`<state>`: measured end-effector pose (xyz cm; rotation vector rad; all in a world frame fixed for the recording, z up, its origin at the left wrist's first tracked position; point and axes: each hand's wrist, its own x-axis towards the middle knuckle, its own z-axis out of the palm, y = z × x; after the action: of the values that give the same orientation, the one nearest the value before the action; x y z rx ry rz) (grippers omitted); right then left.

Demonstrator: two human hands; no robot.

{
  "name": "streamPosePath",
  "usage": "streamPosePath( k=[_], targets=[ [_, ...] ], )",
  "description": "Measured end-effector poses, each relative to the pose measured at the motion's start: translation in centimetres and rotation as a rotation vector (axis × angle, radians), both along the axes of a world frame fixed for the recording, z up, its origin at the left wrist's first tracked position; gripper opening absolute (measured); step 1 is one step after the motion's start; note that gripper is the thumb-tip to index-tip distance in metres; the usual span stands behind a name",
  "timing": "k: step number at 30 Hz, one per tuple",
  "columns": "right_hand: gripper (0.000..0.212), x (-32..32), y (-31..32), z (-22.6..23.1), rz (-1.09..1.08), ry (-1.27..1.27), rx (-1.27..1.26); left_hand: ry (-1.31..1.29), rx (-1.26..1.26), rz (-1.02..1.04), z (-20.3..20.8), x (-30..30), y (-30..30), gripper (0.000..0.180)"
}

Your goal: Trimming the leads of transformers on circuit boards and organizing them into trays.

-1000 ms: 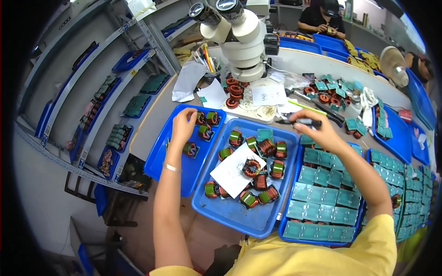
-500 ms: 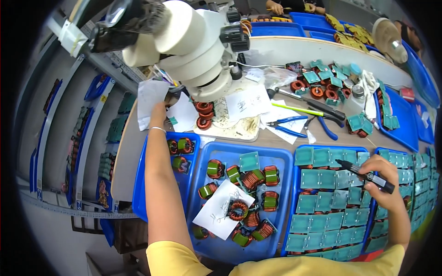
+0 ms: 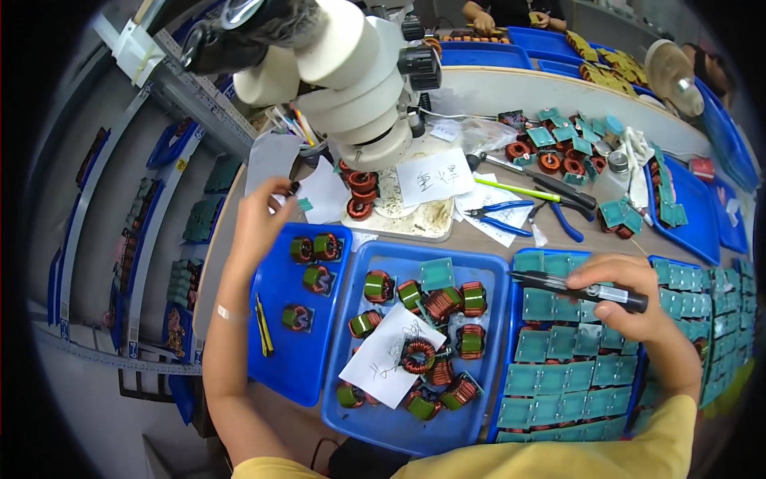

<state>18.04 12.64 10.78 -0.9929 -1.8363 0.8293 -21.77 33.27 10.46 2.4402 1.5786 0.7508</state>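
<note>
In my right hand [image 3: 630, 295] is a black marker [image 3: 586, 289], gripped between thumb and fingers with its tip to the left, above a tray filled with green circuit boards [image 3: 550, 375]. My left hand [image 3: 262, 219] pinches a small black piece [image 3: 294, 188], too small to name surely, over the white papers by the pen cup [image 3: 313, 152]. Below that hand, a blue tray [image 3: 279, 375] holds several copper coils on boards and a yellow cutter knife [image 3: 263, 326]. The middle blue tray [image 3: 375, 435] holds more coils, with a handwritten paper [image 3: 375, 375] and a coil [image 3: 418, 356] on top.
A white microscope [image 3: 343, 88] stands at the back left, with red coils [image 3: 361, 195] by its base. Blue-handled pliers [image 3: 499, 219] and a green stick [image 3: 519, 189] lie behind the trays. Loose boards with coils [image 3: 562, 144] are heaped farther back. Another person's hand [image 3: 483, 20] shows beyond the partition.
My left hand has come back from beside the pen cup, now with a small black piece in its fingertips. My right hand has shifted slightly left with the marker, turning it nearer level.
</note>
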Motion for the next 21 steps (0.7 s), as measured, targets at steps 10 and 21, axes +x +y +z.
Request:
streamPosePath(
  k=[10, 21],
  targets=[
    [0.035, -8.8, 2.0, 3.2, 0.313, 0.136, 0.128, -0.178, -0.039, -0.316, 4.3, 4.1, -16.0, 0.025],
    [0.022, -10.7, -0.6, 0.9, 0.545, 0.245, 0.237, -0.199, -0.025, -0.657, 4.8, 5.0, -20.7, 0.026]
  ],
)
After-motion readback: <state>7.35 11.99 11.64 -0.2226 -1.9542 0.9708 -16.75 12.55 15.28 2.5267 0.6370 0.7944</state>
